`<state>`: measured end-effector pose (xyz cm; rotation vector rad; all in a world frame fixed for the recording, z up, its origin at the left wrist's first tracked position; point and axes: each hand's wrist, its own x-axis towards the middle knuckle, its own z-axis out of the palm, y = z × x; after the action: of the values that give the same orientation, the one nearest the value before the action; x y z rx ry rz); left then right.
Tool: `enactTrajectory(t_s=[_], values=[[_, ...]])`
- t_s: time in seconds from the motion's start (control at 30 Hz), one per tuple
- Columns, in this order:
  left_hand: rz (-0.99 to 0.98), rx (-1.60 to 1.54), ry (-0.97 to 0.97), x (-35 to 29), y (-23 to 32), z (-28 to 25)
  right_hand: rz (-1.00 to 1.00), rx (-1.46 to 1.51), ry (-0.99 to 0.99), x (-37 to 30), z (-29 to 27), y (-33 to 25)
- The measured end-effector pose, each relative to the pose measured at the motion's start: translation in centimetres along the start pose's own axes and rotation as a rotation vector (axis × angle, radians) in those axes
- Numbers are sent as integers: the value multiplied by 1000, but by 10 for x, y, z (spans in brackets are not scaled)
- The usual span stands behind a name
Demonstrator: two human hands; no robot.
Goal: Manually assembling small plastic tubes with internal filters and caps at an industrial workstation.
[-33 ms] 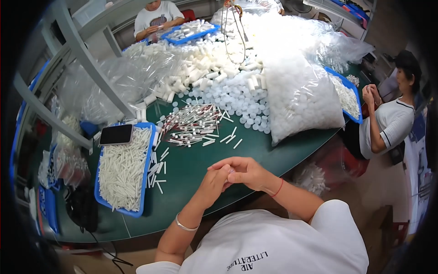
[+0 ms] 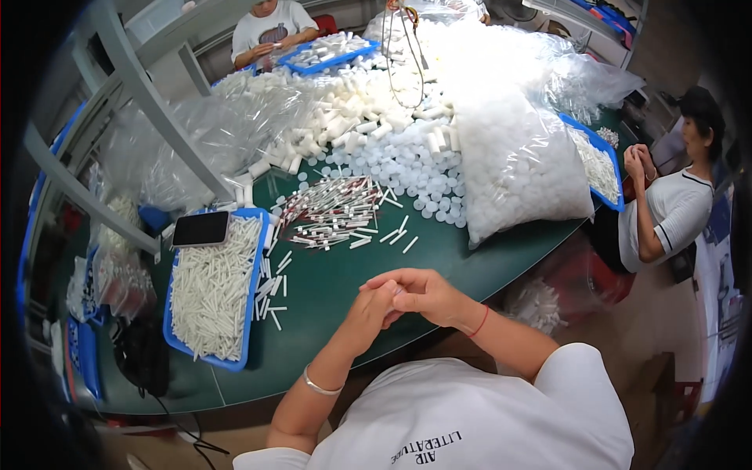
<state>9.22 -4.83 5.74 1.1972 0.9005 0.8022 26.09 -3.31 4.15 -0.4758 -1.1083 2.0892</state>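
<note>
Above the near edge of the green table, my left hand (image 2: 373,312) and my right hand (image 2: 429,297) meet with fingers closed together. A small pale bit shows between them, but my fingers hide most of it and I cannot make out what it is. Beyond my hands lies a pile of thin white sticks with dark red parts (image 2: 333,211), a few sticks scattered at its right. To the left, a blue tray (image 2: 246,345) is heaped with short white sticks (image 2: 205,301). Translucent round caps (image 2: 427,176) spread behind the pile.
A dark phone (image 2: 201,229) rests on the tray's far end. Thick white cylinders (image 2: 352,117) heap up farther back. A full clear bag (image 2: 525,168) stands at the right. Metal posts (image 2: 153,94) rise at the left. Co-workers sit at the far side and at the right (image 2: 666,204).
</note>
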Motion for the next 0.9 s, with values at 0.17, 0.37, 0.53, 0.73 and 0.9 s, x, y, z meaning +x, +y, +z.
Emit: enactTrajectory(t_s=[0.17, 0.37, 0.53, 0.73, 0.9], values=[[-141, -293, -16, -3, -7, 9, 39, 255, -18, -6, 3, 2], [-173, -404, 36, 1, -18, 18, 75, 172, 65, -12, -2, 1], [-210, -480, 53, 18, -14, 25, -187, -490, 321, -38, -1, -1], [-347, -632, -131, 19, -22, 59, -485, -1185, 379, -86, 7, 10], [-596, -550, -266, 13, -46, 98, -395, -1349, 612, -136, 7, 28]])
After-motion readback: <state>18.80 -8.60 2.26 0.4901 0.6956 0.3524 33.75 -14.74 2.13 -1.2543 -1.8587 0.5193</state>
